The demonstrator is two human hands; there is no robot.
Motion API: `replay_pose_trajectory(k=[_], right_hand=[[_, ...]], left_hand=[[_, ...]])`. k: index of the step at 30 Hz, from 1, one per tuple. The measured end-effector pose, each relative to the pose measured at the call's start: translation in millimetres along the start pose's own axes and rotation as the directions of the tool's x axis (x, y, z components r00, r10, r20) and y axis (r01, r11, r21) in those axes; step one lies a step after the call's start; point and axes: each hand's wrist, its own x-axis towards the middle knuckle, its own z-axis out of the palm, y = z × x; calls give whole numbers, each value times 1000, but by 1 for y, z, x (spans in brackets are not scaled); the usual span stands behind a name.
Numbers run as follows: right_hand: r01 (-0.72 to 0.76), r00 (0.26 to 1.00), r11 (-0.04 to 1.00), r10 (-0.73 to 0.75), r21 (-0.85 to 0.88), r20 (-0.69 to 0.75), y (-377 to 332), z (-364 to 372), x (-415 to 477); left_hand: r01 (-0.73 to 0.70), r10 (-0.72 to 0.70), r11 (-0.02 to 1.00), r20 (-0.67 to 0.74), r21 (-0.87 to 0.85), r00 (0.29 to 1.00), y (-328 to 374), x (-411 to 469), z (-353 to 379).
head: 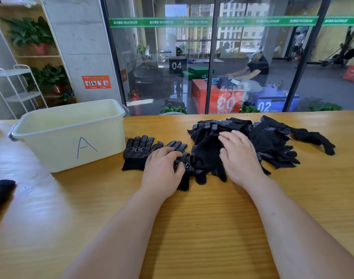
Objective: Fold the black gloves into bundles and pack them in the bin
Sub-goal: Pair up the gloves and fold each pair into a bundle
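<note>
Bright daylight through window (212, 57), table (192, 218) glare, wide-angle edge bending

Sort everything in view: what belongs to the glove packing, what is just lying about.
Job: pile of black gloves; flat glove; white bin marked A; left hand and right hand, both on gloves.
Lying about: black object at far left; white rack; potted plants.

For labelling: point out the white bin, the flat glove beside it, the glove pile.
white bin (51, 154), head view, front wall.
flat glove (136, 151), head view, dotted palm.
glove pile (268, 137), head view, heap's middle.
</note>
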Motion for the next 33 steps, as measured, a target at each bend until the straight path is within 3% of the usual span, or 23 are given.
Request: replay_pose_trajectory(k=[6,10,13,16,18,20,23,25,27,30,33], right_hand=[[188,958,955,-128,227,-255,0,-47,-14],[141,957,925,-35,354,-289,3,-54,-21],[49,998,971,-37,234,-53,7,-38,-19],[68,980,995,-80,71,184,12,-18,-17],[93,971,995,-85,-24,225,14,-11,-15],[122,981,991,-113,-53,158,12,-10,-12],[141,990,989,-141,52,4,8,-19,-14],[149,987,972,-157,182,26,4,-35,-17],[140,968,952,-190,273,165,0,-52,-22],[50,874,960,-176,276,454,-4,-69,-31],[-18,838,957,-144,291,526,-3,-73,-34]], left_hand=[[-4,2,997,-15,-82,1000,-2,2,0],[-39,34,991,-37,-130,999,-4,1,-1],[-52,48,991,-37,-124,998,-2,-1,-2],[-83,82,993,-17,-88,996,0,-2,-3],[-102,102,993,-4,-52,995,0,-3,-2],[-111,111,994,23,6,994,0,-2,0],[-93,88,994,71,65,994,1,-1,4],[-80,74,994,66,81,995,2,0,6],[-62,57,995,62,79,996,2,1,7],[-63,60,996,52,66,997,1,1,8],[-110,109,993,23,43,994,1,0,7]])
